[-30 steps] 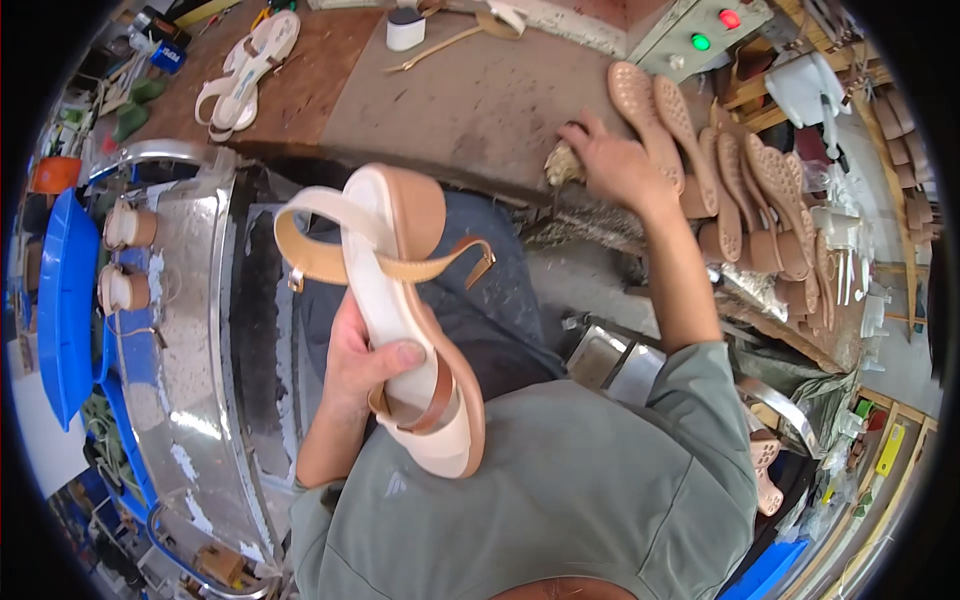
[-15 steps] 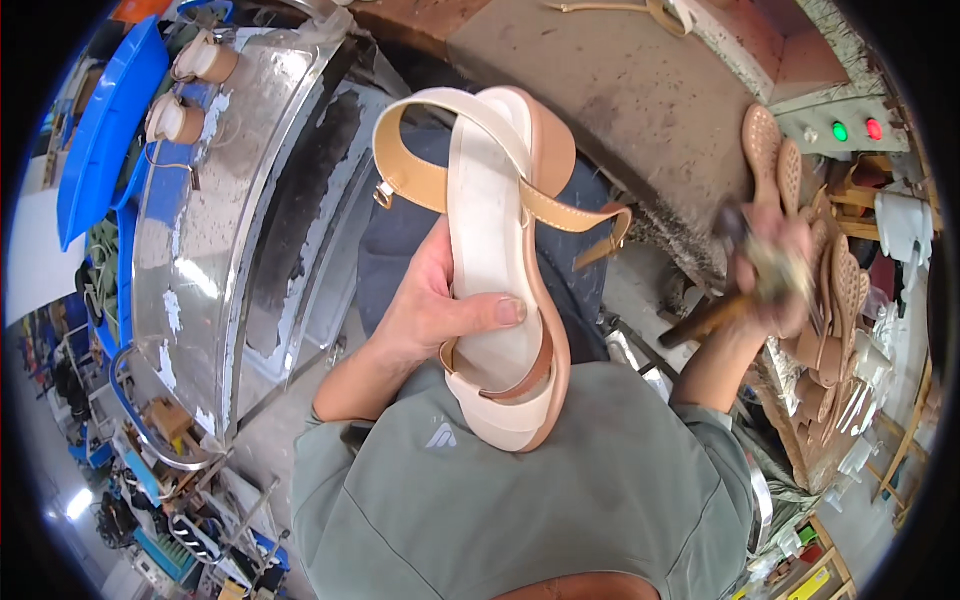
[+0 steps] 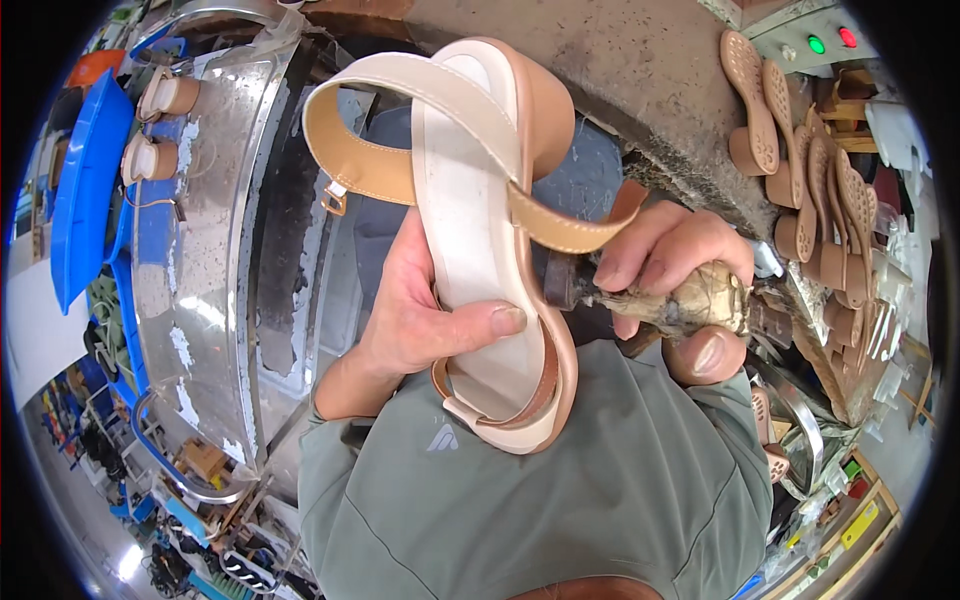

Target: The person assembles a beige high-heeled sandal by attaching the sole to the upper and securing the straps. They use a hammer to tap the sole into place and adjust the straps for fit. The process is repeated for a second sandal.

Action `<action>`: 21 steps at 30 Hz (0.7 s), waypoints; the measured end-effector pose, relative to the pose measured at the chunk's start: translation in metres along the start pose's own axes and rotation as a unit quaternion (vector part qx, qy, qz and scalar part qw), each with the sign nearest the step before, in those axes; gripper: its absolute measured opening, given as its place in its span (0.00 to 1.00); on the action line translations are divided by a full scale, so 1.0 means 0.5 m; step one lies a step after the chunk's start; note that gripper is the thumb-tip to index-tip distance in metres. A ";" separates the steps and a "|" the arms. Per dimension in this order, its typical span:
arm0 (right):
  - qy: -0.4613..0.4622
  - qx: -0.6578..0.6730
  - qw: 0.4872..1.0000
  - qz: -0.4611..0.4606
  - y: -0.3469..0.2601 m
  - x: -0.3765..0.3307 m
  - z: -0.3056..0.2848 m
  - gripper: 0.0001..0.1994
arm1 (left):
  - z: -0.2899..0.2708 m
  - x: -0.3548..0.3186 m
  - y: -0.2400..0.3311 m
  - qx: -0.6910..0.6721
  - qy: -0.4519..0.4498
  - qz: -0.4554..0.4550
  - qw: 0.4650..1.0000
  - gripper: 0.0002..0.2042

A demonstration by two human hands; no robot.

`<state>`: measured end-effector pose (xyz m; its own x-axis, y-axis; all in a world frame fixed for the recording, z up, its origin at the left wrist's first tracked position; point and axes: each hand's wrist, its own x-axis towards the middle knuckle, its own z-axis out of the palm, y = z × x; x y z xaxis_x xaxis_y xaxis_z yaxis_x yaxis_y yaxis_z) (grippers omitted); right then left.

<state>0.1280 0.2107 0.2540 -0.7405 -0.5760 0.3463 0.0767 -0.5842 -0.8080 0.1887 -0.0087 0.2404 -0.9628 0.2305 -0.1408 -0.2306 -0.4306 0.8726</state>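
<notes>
1. Shoe shop stuff fills this work room, and the person's green shirt (image 3: 540, 500) is closest to us.
2. Left hand (image 3: 425, 320) has its grip pinched on the sandal (image 3: 490, 250), with the thumb pressed on the pale footbed. The sandal is held up in front of the chest, heel end far away.
3. Right hand (image 3: 670, 290) has its grip wrapped tight around a dirty brush (image 3: 660, 300). The brush's dark end sits just beside the sandal's edge, under the loose tan strap (image 3: 560, 225).
4. The sandal looks put together already, with sole and straps on. I think the edge work with the brush is only beginning; I see no wet marks yet.
5. Farther off, the grey tabletop (image 3: 620, 70) has a row of tan soles (image 3: 790, 150) at the right.
6. On the left, a blue tray (image 3: 85, 190) stands by a shiny metal machine (image 3: 220, 230). Two more shoes (image 3: 160, 125) sit on the machine, next to the tray.
</notes>
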 end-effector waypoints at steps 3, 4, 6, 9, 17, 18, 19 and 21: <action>-0.036 -0.035 0.999 -0.013 0.000 0.011 0.012 0.19 | 0.008 -0.007 0.014 -0.021 0.007 0.014 1.000 0.38; -0.053 -0.048 0.997 -0.025 0.002 0.016 0.014 0.18 | 0.011 -0.009 0.020 -0.028 0.013 0.016 0.999 0.38; -0.085 -0.078 0.990 -0.079 0.015 0.030 0.018 0.15 | 0.006 -0.009 0.024 -0.015 0.006 0.034 0.999 0.37; -0.119 -0.136 0.973 -0.144 0.013 0.046 0.030 0.12 | 0.003 -0.008 0.040 -0.010 -0.025 0.054 0.998 0.35; -0.090 -0.225 0.965 -0.105 -0.006 0.056 0.017 0.12 | -0.013 0.035 0.027 0.000 -0.045 0.052 0.998 0.33; -0.042 -0.187 0.978 -0.088 0.002 0.048 0.011 0.13 | -0.018 0.040 0.019 0.003 -0.053 0.062 0.997 0.34; -0.026 -0.161 0.984 -0.077 0.002 0.044 0.006 0.14 | -0.017 0.042 0.016 0.000 -0.023 0.029 0.999 0.36; 0.009 -0.106 0.993 -0.052 -0.004 0.029 -0.002 0.15 | -0.019 0.054 0.009 -0.012 -0.001 0.012 1.000 0.38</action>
<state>0.1165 0.2037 0.2603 -0.7485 -0.5079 0.4263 -0.1414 -0.5058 -0.8510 0.1603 -0.0126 0.2360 -0.9678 0.2216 -0.1197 -0.2115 -0.4571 0.8639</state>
